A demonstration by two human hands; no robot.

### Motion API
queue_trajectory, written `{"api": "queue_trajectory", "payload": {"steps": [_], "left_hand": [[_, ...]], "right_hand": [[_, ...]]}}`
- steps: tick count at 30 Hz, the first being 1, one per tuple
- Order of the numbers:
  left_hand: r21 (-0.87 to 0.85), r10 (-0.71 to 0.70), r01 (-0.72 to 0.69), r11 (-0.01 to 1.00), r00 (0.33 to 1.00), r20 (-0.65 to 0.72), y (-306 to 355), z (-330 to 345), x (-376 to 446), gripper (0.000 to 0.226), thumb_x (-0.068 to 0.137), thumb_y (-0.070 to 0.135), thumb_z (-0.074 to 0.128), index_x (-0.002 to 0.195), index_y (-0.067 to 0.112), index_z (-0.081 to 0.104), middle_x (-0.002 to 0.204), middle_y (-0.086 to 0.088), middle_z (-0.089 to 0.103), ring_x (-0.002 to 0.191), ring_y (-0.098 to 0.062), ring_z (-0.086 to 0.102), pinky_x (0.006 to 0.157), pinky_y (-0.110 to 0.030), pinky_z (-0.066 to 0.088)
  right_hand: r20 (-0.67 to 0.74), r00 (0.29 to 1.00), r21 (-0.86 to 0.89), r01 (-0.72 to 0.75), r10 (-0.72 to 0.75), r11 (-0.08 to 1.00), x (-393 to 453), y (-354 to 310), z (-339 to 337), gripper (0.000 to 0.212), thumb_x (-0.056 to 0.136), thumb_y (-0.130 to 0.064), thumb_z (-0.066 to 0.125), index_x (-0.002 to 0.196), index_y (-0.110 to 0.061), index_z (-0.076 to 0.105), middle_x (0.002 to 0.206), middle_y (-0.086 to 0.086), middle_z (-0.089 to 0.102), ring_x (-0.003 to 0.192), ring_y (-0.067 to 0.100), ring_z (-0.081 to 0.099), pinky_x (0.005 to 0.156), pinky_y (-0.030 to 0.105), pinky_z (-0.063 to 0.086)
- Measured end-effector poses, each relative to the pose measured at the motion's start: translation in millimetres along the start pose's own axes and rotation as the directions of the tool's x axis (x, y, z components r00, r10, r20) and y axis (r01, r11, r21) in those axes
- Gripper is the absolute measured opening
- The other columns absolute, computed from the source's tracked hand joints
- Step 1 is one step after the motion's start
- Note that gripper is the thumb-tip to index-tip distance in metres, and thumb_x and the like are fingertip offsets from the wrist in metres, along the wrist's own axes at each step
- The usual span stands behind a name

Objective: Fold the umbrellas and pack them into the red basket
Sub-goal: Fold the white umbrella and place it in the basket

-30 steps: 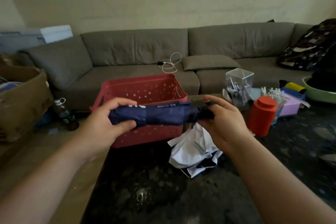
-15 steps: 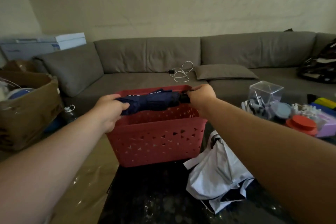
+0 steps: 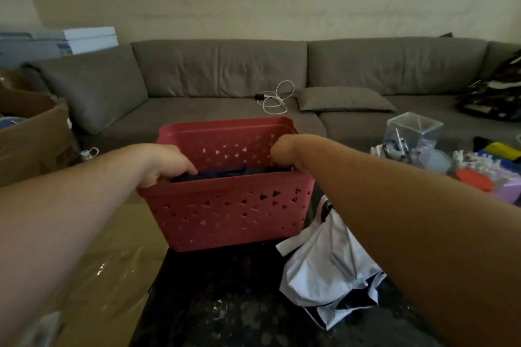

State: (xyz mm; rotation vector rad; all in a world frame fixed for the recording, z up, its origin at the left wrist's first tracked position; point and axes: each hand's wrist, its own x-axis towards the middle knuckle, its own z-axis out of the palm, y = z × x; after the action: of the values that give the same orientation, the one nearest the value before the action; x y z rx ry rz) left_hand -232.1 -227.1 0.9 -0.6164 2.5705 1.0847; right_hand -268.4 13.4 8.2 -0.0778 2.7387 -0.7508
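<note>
The red basket point(image 3: 234, 208) with triangle cut-outs stands on the dark table in front of me. A folded navy umbrella point(image 3: 214, 173) lies lengthwise inside it, just below the near rim. My left hand point(image 3: 166, 163) reaches over the basket's left end and grips the umbrella's left end. At the right end my right hand point(image 3: 284, 153) dips into the basket, closed on the umbrella's black handle; its fingers are hidden behind the rim. A white and black folded umbrella or cover point(image 3: 329, 265) lies crumpled on the table to the right of the basket.
A grey sofa point(image 3: 225, 70) runs behind the table, with a white cable point(image 3: 277, 97) on its seat. A cardboard box point(image 3: 31, 135) stands at the left. A clear plastic box point(image 3: 413, 132), a red lid point(image 3: 473, 182) and small clutter crowd the table's right side.
Both hands carried the navy umbrella forward from in front of the basket, over its rim, and lowered it inside.
</note>
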Motion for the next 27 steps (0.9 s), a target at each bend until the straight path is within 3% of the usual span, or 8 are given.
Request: {"api": "queue_trajectory", "payload": {"steps": [5, 8, 13, 16, 19, 21, 24, 27], "left_hand": [[0.313, 0.324, -0.233, 0.921, 0.903, -0.282, -0.4, 2.3, 2.4, 0.052, 0.095, 0.017, 0.070, 0.146, 0.017, 0.060, 0.142, -0.009, 0.064, 0.125, -0.030, 0.062, 0.103, -0.034, 0.051], [0.295, 0.485, -0.397, 0.869, 0.800, -0.353, 11.2, 20.0, -11.9, 0.052, 0.096, 0.016, 0.064, 0.147, 0.026, 0.058, 0.141, 0.000, 0.064, 0.113, -0.022, 0.064, 0.085, -0.028, 0.050], [0.325, 0.863, -0.817, 0.475, 0.361, -0.354, 32.3, 84.3, -69.1, 0.044, 0.084, 0.000, 0.065, 0.117, 0.028, 0.075, 0.115, 0.005, 0.066, 0.099, -0.014, 0.062, 0.094, -0.028, 0.048], [0.335, 0.957, -0.902, 0.272, 0.217, -0.193, 29.5, 131.0, -102.6, 0.034, 0.083, 0.009, 0.065, 0.103, 0.032, 0.080, 0.103, 0.016, 0.067, 0.098, -0.009, 0.059, 0.091, -0.026, 0.046], [0.296, 0.969, -0.925, 0.239, 0.245, -0.019, 15.6, 175.3, -119.2, 0.029, 0.090, 0.015, 0.065, 0.102, 0.036, 0.080, 0.099, 0.027, 0.060, 0.100, 0.000, 0.053, 0.091, -0.022, 0.043], [0.257, 0.927, -0.901, 0.349, 0.373, 0.050, 3.8, 200.4, -120.1, 0.029, 0.096, 0.018, 0.061, 0.109, 0.039, 0.077, 0.105, 0.028, 0.055, 0.109, -0.001, 0.051, 0.097, -0.026, 0.045], [0.274, 0.821, -0.808, 0.521, 0.563, 0.099, -11.0, 230.9, -119.3, 0.034, 0.098, 0.023, 0.059, 0.126, 0.040, 0.069, 0.124, 0.017, 0.051, 0.125, -0.010, 0.046, 0.107, -0.030, 0.042], [0.324, 0.766, -0.742, 0.588, 0.639, 0.073, -9.0, 257.8, -122.3, 0.044, 0.098, 0.040, 0.060, 0.142, 0.040, 0.056, 0.136, 0.010, 0.045, 0.132, -0.017, 0.040, 0.112, -0.032, 0.037]], "right_hand": [[-0.166, 0.981, -0.072, 0.086, -0.097, 0.994, -21.0, 0.8, -0.9, 0.038, 0.102, -0.014, 0.048, 0.136, -0.005, 0.062, 0.138, 0.019, 0.061, 0.122, 0.036, 0.061, 0.106, 0.042, 0.052], [-0.284, 0.942, -0.043, 0.175, -0.180, 0.984, -40.3, 17.7, -5.7, 0.042, 0.091, -0.013, 0.050, 0.128, -0.016, 0.069, 0.131, 0.011, 0.066, 0.112, 0.030, 0.065, 0.096, 0.037, 0.057], [-0.472, 0.842, 0.080, 0.335, -0.260, 0.939, -109.2, 74.6, -12.4, 0.037, 0.094, -0.010, 0.053, 0.114, -0.028, 0.078, 0.110, -0.010, 0.075, 0.095, 0.002, 0.068, 0.079, 0.008, 0.049], [-0.525, 0.843, 0.279, 0.297, -0.114, 0.913, -152.9, 119.9, -4.0, 0.034, 0.095, -0.009, 0.058, 0.110, -0.032, 0.077, 0.103, -0.014, 0.075, 0.092, 0.001, 0.070, 0.083, 0.018, 0.056], [-0.427, 0.892, 0.555, 0.127, 0.150, 0.822, -185.1, 167.6, 16.8, 0.032, 0.095, -0.007, 0.064, 0.108, -0.034, 0.074, 0.113, -0.011, 0.070, 0.104, 0.010, 0.068, 0.094, 0.037, 0.059], [-0.335, 0.899, 0.667, 0.014, 0.283, 0.745, -194.6, 196.7, 34.5, 0.030, 0.094, -0.006, 0.066, 0.108, -0.032, 0.074, 0.116, -0.006, 0.068, 0.106, 0.016, 0.067, 0.094, 0.041, 0.059], [-0.217, 0.895, 0.774, -0.085, 0.389, 0.627, -196.9, 229.1, 68.9, 0.031, 0.094, -0.002, 0.063, 0.110, -0.026, 0.072, 0.110, 0.003, 0.070, 0.091, 0.020, 0.070, 0.080, 0.038, 0.060], [-0.152, 0.881, 0.849, -0.116, 0.448, 0.516, -187.0, 247.5, 105.3, 0.031, 0.093, 0.002, 0.062, 0.118, -0.015, 0.067, 0.099, 0.010, 0.071, 0.075, 0.021, 0.067, 0.061, 0.031, 0.054]]}}
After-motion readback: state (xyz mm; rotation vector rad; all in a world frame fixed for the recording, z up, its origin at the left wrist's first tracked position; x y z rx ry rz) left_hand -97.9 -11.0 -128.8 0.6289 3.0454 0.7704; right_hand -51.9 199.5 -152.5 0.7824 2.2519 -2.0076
